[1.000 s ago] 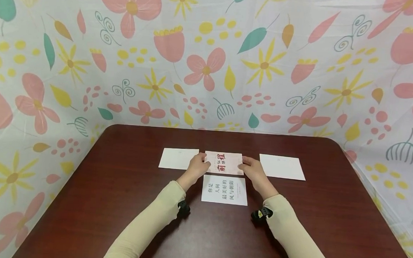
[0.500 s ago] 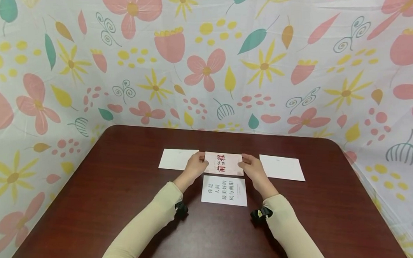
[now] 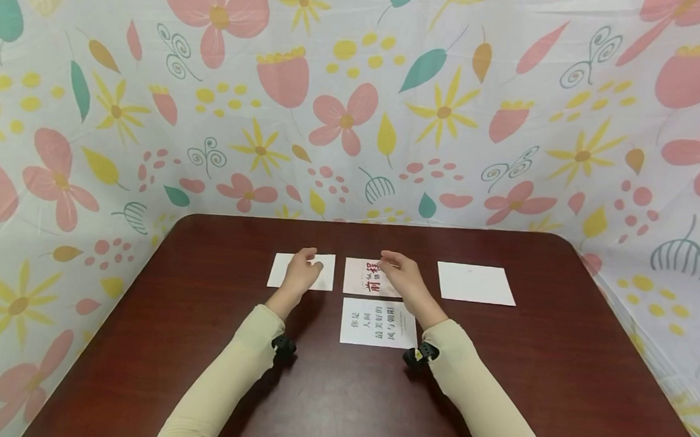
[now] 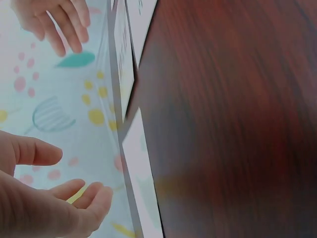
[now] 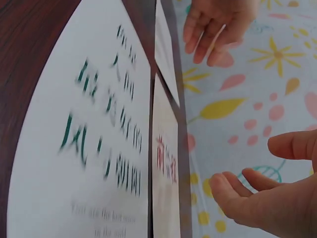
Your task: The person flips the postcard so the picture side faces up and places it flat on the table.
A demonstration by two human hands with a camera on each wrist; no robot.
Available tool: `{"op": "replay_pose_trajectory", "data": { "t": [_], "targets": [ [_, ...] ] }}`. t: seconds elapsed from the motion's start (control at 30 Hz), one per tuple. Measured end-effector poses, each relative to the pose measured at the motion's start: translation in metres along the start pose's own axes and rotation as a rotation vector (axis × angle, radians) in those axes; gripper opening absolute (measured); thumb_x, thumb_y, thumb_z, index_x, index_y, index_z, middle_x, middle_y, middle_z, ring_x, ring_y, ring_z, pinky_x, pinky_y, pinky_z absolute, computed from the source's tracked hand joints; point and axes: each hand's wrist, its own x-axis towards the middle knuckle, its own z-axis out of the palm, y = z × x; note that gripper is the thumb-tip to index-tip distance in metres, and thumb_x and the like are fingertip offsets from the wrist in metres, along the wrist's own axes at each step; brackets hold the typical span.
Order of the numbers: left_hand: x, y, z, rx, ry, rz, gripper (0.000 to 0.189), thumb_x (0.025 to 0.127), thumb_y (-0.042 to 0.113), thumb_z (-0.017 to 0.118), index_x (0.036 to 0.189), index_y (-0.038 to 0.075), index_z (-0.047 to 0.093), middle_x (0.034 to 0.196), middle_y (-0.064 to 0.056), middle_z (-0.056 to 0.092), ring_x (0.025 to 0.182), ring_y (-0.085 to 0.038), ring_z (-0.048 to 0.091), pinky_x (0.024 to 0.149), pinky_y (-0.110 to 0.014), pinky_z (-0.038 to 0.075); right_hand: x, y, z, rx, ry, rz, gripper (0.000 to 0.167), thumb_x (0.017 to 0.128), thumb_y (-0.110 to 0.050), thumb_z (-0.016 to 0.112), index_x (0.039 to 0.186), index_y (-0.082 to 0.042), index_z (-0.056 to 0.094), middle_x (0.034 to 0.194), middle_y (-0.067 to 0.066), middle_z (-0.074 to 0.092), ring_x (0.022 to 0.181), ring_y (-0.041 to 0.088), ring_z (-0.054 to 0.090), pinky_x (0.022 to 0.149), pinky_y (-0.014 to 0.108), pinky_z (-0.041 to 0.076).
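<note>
A pale pink card (image 3: pixel 355 279) with red Chinese characters lies flat on the table. Directly in front of it lies a white card (image 3: pixel 374 324) printed with dark green characters. Over the left blank white card (image 3: pixel 277 274) hovers my left hand (image 3: pixel 301 275), thumb and fingers apart and holding nothing. My right hand (image 3: pixel 405 281) hangs over the right end of the pink card, hiding part of it. Its thumb and fingers are also spread apart with nothing between them, as the right wrist view shows of the hand (image 5: pixel 267 198).
Another white card (image 3: pixel 476 284) lies to the right, with a tiny mark near its far edge. All the cards rest on a dark reddish-brown wooden table (image 3: pixel 340 403). Behind it hangs a flower-patterned cloth (image 3: pixel 346 66).
Both hands have let go of the pink card's ends, and it stays on the table. My left hand has moved left over the blank card; my right hand has shifted left over the pink card.
</note>
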Motion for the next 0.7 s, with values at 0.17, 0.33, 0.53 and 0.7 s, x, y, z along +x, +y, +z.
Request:
{"op": "replay_pose_trajectory", "data": {
  "t": [0.17,0.33,0.53,0.7],
  "targets": [
    [0.002,-0.008,-0.016,0.022,0.06,-0.037,0.049,0.092,0.007,0.05,0.139,-0.007,0.043,0.138,-0.028,0.043,0.129,-0.042,0.038,0.102,-0.049,0.039,0.001,-0.002,0.019,0.021,-0.083,-0.018,0.046,0.1,-0.021,0.05,0.141,0.0,0.044,0.141,0.019,0.048,0.128,0.034,0.046,0.105,0.048,0.037],
    [0.005,-0.018,-0.024,0.067,0.117,-0.093,0.051,0.09,0.008,0.051,0.138,-0.006,0.043,0.139,-0.029,0.039,0.13,-0.043,0.029,0.104,-0.051,0.033,0.0,-0.003,0.039,0.064,-0.169,-0.017,0.05,0.1,-0.02,0.05,0.142,0.005,0.041,0.143,0.023,0.044,0.129,0.037,0.045,0.105,0.045,0.039],
    [0.008,-0.028,-0.028,0.107,0.138,-0.153,0.054,0.089,0.012,0.051,0.14,-0.004,0.042,0.141,-0.03,0.034,0.13,-0.043,0.024,0.107,-0.056,0.02,0.0,-0.003,0.056,0.118,-0.233,0.035,0.054,0.099,-0.022,0.051,0.144,0.004,0.037,0.149,0.019,0.038,0.134,0.034,0.04,0.109,0.043,0.034],
    [0.007,-0.028,-0.031,0.113,0.139,-0.154,0.056,0.089,0.013,0.051,0.141,-0.004,0.04,0.141,-0.031,0.032,0.131,-0.044,0.022,0.107,-0.058,0.017,0.003,-0.005,0.069,0.172,-0.264,0.083,0.057,0.099,-0.02,0.051,0.146,0.006,0.032,0.151,0.02,0.032,0.136,0.036,0.036,0.11,0.043,0.033]
  ]
}}
